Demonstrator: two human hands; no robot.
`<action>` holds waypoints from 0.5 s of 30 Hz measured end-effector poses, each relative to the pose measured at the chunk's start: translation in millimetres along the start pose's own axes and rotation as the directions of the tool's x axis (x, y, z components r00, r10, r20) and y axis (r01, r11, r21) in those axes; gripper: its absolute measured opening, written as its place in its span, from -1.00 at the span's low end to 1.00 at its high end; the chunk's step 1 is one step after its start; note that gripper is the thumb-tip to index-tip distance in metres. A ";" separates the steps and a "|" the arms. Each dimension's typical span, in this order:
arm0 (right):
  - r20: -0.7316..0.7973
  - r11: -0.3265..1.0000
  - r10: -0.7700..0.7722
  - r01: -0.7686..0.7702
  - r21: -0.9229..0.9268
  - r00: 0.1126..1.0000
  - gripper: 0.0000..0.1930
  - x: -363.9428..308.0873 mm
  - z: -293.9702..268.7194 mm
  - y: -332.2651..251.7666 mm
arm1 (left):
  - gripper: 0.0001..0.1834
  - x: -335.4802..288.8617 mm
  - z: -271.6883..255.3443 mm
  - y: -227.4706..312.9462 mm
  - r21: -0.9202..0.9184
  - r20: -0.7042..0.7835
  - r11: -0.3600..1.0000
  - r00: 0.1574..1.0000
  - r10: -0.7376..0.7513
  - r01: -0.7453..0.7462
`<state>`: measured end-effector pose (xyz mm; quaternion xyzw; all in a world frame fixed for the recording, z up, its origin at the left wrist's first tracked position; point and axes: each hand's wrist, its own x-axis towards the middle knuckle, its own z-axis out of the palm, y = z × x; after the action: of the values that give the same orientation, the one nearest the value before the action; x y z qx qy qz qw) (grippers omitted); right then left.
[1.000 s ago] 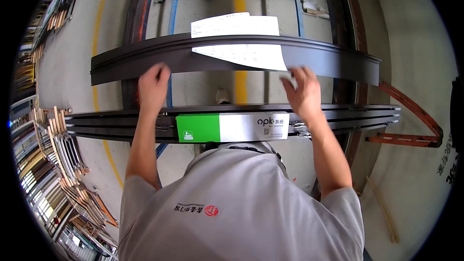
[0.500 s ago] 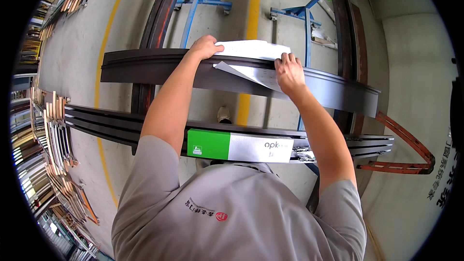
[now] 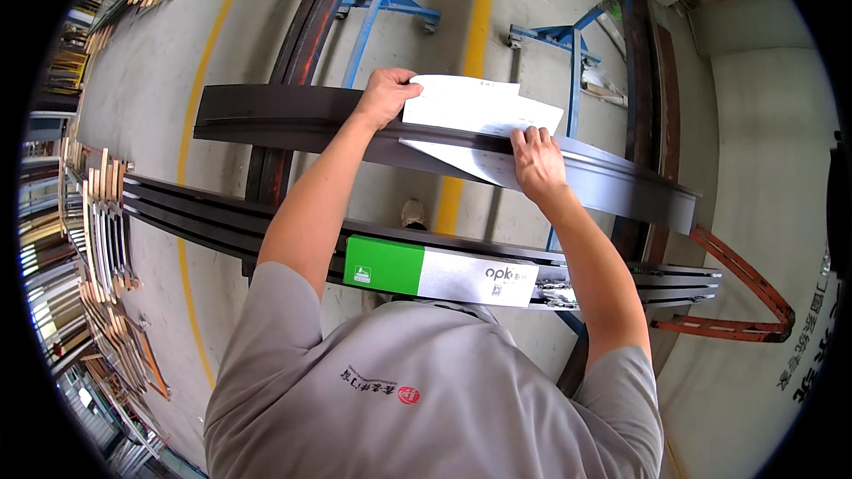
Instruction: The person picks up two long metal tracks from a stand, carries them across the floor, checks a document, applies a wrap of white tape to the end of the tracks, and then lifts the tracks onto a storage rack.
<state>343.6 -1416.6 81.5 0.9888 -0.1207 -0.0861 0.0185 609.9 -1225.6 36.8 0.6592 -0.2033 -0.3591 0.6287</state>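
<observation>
Thumb and fingers of my left hand (image 3: pixel 388 98) pinch the upper left corner of a white paper sheet (image 3: pixel 453 106). My right hand (image 3: pixel 538 161) has its fingers curled at the paper's lower right edge, over a dark grey metal profile (image 3: pixel 284 115). The sheet looks folded or doubled: a second part sticks out at the right, and a pointed flap (image 3: pixel 457 160) hangs over the profile's near face. Nearer to me, a green and silver carton (image 3: pixel 466 275) rests on several long dark profiles (image 3: pixel 195 217). Small shiny metal fittings (image 3: pixel 556 291) lie at the carton's right end.
Dark beams (image 3: pixel 297 44) run away from me under the far profile. Blue wheeled stands (image 3: pixel 390 2) show beyond. An orange folding ladder-like frame (image 3: pixel 745 279) sits at right, near a pale wall (image 3: pixel 763 168). Racks of long strips (image 3: pixel 102 222) line the left.
More of the paper now shows above the profile, spread out flatter. My left hand has shifted slightly right, while my right hand sits a little lower on the paper.
</observation>
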 end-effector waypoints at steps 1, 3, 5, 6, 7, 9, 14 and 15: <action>-0.001 1.000 -0.012 0.012 0.018 1.000 -0.75 -3.7 -0.1 1.1 | -0.82 -4.1 1.6 2.3 0.040 -0.029 0.996 0.997 0.077 -0.076; 0.000 0.998 -0.025 0.025 0.050 1.000 -0.78 -11.3 -1.5 5.1 | -0.82 -6.5 4.7 15.4 0.035 -0.149 0.986 0.975 0.164 -0.161; -0.001 0.996 -0.001 0.001 0.084 1.000 -0.80 -16.8 3.5 9.3 | -0.83 -9.3 1.3 37.3 0.087 -0.267 0.970 0.932 0.244 -0.229; 0.002 0.996 0.013 -0.014 0.092 1.000 -0.81 -18.7 4.7 11.0 | -0.83 -18.3 -1.4 57.0 0.154 -0.304 0.949 0.901 0.310 -0.274; -0.008 0.992 0.023 -0.022 0.124 1.000 -0.81 -19.9 2.0 11.2 | -0.83 -28.8 -4.8 75.1 0.161 -0.318 0.932 0.877 0.359 -0.323; -0.060 0.992 0.023 -0.016 0.129 0.998 -0.79 -25.4 6.2 13.1 | -0.80 -57.8 -2.8 121.4 0.252 -0.340 0.901 0.840 0.424 -0.352; 0.022 0.976 0.044 -0.048 0.213 0.999 -0.67 -28.9 -3.2 19.4 | -0.76 -124.6 -10.4 177.2 0.253 -0.315 0.866 0.810 0.495 -0.432; -0.149 0.944 0.044 0.008 0.331 0.988 -0.64 -29.1 -20.4 15.7 | -0.76 -141.7 -14.0 185.6 0.257 -0.300 0.857 0.806 0.511 -0.447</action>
<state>315.7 -1424.5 107.3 0.9804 -0.1407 0.0124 -0.1376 560.7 -1137.7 247.8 0.6924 -0.2760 -0.0430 0.6653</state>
